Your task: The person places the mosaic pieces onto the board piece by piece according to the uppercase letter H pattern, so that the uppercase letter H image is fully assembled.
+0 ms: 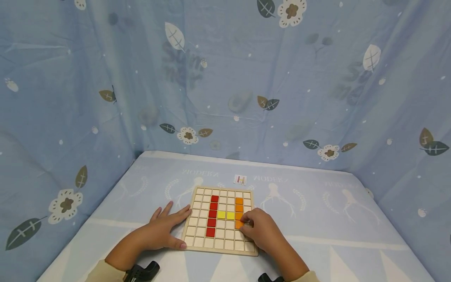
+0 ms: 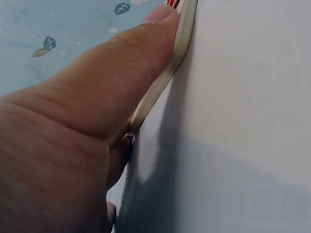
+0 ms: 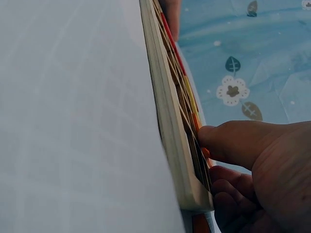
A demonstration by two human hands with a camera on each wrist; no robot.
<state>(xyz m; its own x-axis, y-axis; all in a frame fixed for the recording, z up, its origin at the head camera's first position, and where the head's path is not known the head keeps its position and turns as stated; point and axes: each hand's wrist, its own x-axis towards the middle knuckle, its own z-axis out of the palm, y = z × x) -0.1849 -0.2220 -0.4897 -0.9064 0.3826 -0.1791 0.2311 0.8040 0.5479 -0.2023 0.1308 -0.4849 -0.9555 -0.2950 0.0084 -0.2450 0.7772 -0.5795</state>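
Note:
A square wooden grid board (image 1: 221,250) with pale cells lies on the table. Several red tiles (image 1: 212,214) form a column in it, and two yellow tiles (image 1: 226,215) run in a row toward a column of orange tiles (image 1: 239,208). My left hand (image 1: 160,231) is spread along the board's left side, its thumb at the near left corner and its fingertips against the edge. My right hand (image 1: 262,229) bends over the right side, thumb and index finger pinching an orange tile (image 3: 206,153) at the lower end of the orange column. Its curled fingers hide some right-hand cells.
A small card (image 1: 240,179) with a coloured grid pattern lies just behind the board. Pale patterned cloth covers the table (image 1: 317,227). Blue curtains (image 1: 225,78) with leaves and flowers enclose the back and both sides.

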